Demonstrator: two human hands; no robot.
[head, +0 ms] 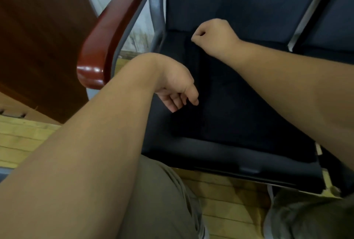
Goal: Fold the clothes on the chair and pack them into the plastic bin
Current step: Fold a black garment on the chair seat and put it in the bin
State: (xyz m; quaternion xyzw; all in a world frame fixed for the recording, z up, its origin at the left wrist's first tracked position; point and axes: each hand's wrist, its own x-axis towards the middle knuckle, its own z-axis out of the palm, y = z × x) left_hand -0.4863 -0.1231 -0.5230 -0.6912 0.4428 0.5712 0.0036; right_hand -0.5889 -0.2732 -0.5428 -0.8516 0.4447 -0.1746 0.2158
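A black garment (239,104) lies flat on the dark blue seat of the chair (210,154). My right hand (214,35) reaches across to the garment's far left corner, near the backrest, and pinches it in curled fingers. My left hand (178,89) is at the garment's left edge, about halfway along the seat, with thumb and fingers curled down onto the cloth edge. The dark cloth is hard to tell apart from the seat. No plastic bin is in view.
A glossy red-brown armrest (115,27) on a grey metal frame stands left of the seat. A dark wooden cabinet (38,37) is at far left. A second seat (329,27) adjoins on the right. The wooden floor (23,139) and my knees fill the foreground.
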